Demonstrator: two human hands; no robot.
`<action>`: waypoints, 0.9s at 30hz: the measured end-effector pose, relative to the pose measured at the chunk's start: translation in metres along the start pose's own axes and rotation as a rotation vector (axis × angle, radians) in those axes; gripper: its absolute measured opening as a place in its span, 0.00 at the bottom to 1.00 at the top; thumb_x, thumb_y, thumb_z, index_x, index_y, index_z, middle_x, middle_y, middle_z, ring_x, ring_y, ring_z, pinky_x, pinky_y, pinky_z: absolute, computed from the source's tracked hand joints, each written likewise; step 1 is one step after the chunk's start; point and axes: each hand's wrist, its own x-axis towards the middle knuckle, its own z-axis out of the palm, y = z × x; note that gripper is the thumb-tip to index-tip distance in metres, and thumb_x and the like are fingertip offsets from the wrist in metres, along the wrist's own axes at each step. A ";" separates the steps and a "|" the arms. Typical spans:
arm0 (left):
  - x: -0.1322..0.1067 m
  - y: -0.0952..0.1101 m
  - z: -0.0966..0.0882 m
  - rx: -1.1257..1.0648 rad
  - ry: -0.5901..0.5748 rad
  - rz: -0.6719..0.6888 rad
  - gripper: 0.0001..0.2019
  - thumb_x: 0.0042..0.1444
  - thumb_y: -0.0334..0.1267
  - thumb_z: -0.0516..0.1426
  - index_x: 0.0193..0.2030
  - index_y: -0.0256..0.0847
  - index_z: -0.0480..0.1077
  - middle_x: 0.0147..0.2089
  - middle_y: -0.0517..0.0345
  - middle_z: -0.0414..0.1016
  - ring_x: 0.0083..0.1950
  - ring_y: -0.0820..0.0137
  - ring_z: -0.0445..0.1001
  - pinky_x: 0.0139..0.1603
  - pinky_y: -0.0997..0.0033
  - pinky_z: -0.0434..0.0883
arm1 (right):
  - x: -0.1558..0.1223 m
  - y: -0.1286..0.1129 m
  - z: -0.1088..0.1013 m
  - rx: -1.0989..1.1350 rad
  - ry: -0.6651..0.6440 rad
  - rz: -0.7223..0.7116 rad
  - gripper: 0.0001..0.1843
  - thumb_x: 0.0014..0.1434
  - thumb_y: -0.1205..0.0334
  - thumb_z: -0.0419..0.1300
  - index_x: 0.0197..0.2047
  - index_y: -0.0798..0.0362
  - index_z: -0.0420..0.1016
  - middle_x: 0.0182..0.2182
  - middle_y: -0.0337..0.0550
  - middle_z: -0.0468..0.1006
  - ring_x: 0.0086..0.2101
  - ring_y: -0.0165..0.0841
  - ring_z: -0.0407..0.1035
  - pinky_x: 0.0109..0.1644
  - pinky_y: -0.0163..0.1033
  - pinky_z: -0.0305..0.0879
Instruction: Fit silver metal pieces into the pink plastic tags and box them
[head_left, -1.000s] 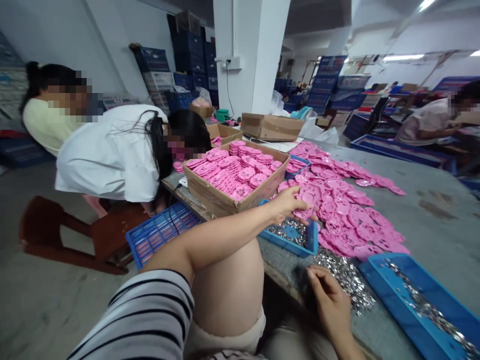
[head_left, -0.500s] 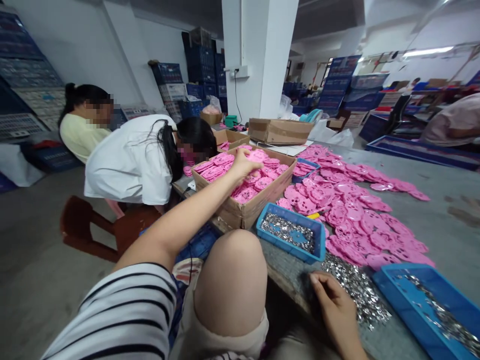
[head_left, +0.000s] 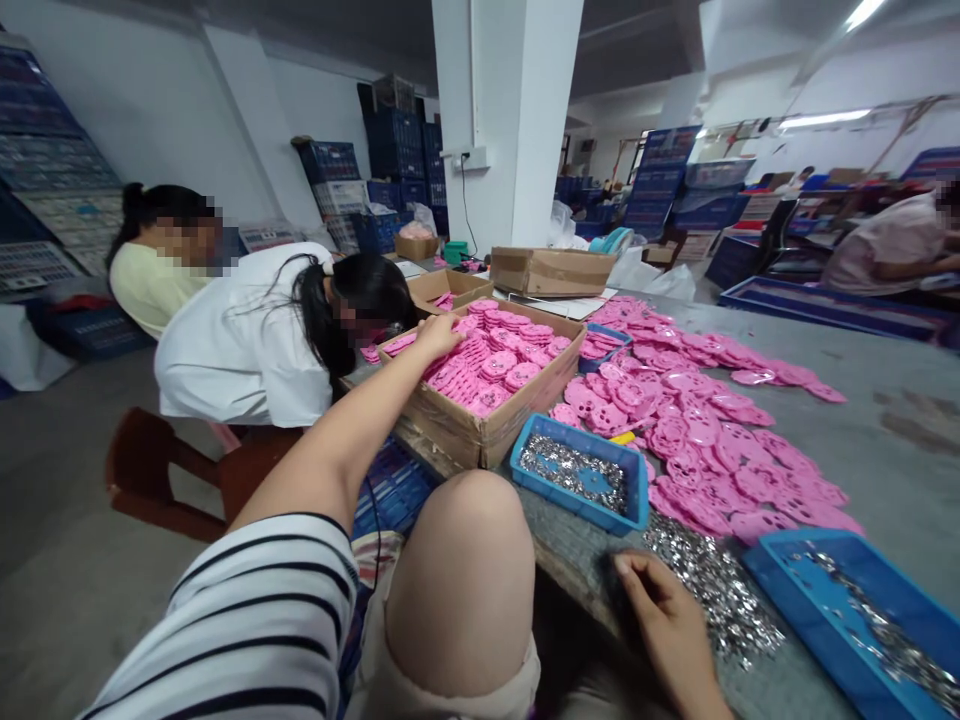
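My left hand (head_left: 441, 336) reaches into a cardboard box (head_left: 491, 442) and touches the pink pieces (head_left: 499, 365) along its left side. These are flat, roundish plastic pieces with small holes, partly lined up in overlapping rows. The fingers are mostly turned away from view, so their grip does not show. On the table's front edge rests my right hand (head_left: 667, 605), thumb and forefinger curled together; anything between them is too small to make out. Beside it lies a loose heap of small shiny metal parts (head_left: 716, 580).
A blue tray (head_left: 643, 500) of metal parts stands against the box, and another blue tray (head_left: 787, 535) is at front right. Loose pink pieces (head_left: 720, 450) spread over the grey table (head_left: 892, 440). A person in white (head_left: 232, 340) bends over the table at left, near a brown chair (head_left: 142, 470).
My left hand has moved left across the box, from the middle of the pink pieces to their left side. My right hand stays in nearly the same place. The view has shifted slightly.
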 end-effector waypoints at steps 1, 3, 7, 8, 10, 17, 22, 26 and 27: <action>0.001 0.004 0.003 0.059 -0.016 0.019 0.13 0.55 0.39 0.60 0.46 0.40 0.77 0.54 0.45 0.77 0.60 0.52 0.69 0.61 0.57 0.60 | 0.000 0.000 0.000 0.000 0.000 -0.004 0.25 0.49 0.35 0.58 0.23 0.50 0.78 0.27 0.48 0.81 0.30 0.41 0.75 0.38 0.42 0.74; 0.000 0.011 0.007 0.158 -0.042 0.052 0.12 0.57 0.39 0.57 0.45 0.38 0.77 0.55 0.41 0.76 0.62 0.49 0.67 0.62 0.54 0.58 | -0.001 -0.001 -0.001 -0.004 0.005 -0.013 0.25 0.49 0.35 0.58 0.23 0.50 0.77 0.26 0.48 0.81 0.30 0.41 0.75 0.37 0.42 0.74; -0.004 0.015 0.012 0.296 -0.062 0.113 0.15 0.60 0.37 0.53 0.48 0.35 0.76 0.58 0.37 0.74 0.65 0.48 0.62 0.62 0.52 0.55 | -0.002 -0.002 0.000 -0.013 0.010 -0.023 0.26 0.50 0.35 0.57 0.22 0.49 0.76 0.26 0.48 0.80 0.29 0.40 0.75 0.36 0.42 0.73; -0.005 0.014 0.013 0.319 -0.066 0.125 0.15 0.61 0.37 0.52 0.49 0.35 0.76 0.58 0.37 0.74 0.65 0.48 0.62 0.62 0.52 0.55 | -0.002 -0.003 0.001 -0.013 0.007 -0.024 0.26 0.51 0.35 0.57 0.22 0.49 0.76 0.26 0.48 0.80 0.29 0.40 0.75 0.36 0.42 0.73; -0.006 0.012 0.014 0.354 -0.070 0.143 0.17 0.62 0.38 0.50 0.50 0.34 0.75 0.58 0.37 0.73 0.65 0.48 0.61 0.62 0.52 0.55 | -0.003 -0.005 0.001 -0.010 0.001 -0.024 0.26 0.51 0.35 0.57 0.23 0.49 0.76 0.25 0.47 0.80 0.29 0.40 0.75 0.36 0.41 0.73; -0.006 0.006 0.017 0.392 -0.045 0.156 0.20 0.64 0.40 0.46 0.52 0.36 0.76 0.63 0.42 0.69 0.64 0.49 0.60 0.59 0.52 0.57 | -0.003 -0.008 0.001 0.007 -0.019 -0.029 0.25 0.52 0.36 0.57 0.23 0.50 0.76 0.25 0.47 0.79 0.29 0.39 0.74 0.35 0.41 0.72; -0.012 0.008 0.014 0.374 -0.018 0.137 0.19 0.63 0.40 0.49 0.51 0.35 0.76 0.64 0.39 0.68 0.64 0.47 0.60 0.59 0.50 0.59 | -0.004 -0.007 0.005 0.012 -0.003 -0.030 0.24 0.53 0.38 0.57 0.23 0.50 0.76 0.25 0.46 0.79 0.28 0.39 0.73 0.35 0.42 0.71; -0.018 0.013 0.007 0.309 0.028 0.154 0.19 0.63 0.38 0.50 0.55 0.30 0.73 0.64 0.37 0.67 0.64 0.44 0.60 0.61 0.48 0.59 | -0.011 -0.014 0.006 0.045 0.021 -0.055 0.22 0.55 0.40 0.57 0.23 0.50 0.75 0.24 0.45 0.78 0.28 0.38 0.72 0.34 0.41 0.70; -0.020 0.017 0.005 0.285 0.037 0.171 0.19 0.63 0.38 0.51 0.56 0.30 0.72 0.64 0.39 0.66 0.64 0.45 0.60 0.62 0.48 0.58 | -0.012 -0.017 0.004 0.057 0.024 -0.072 0.21 0.56 0.42 0.57 0.24 0.50 0.74 0.25 0.45 0.78 0.28 0.37 0.72 0.34 0.40 0.70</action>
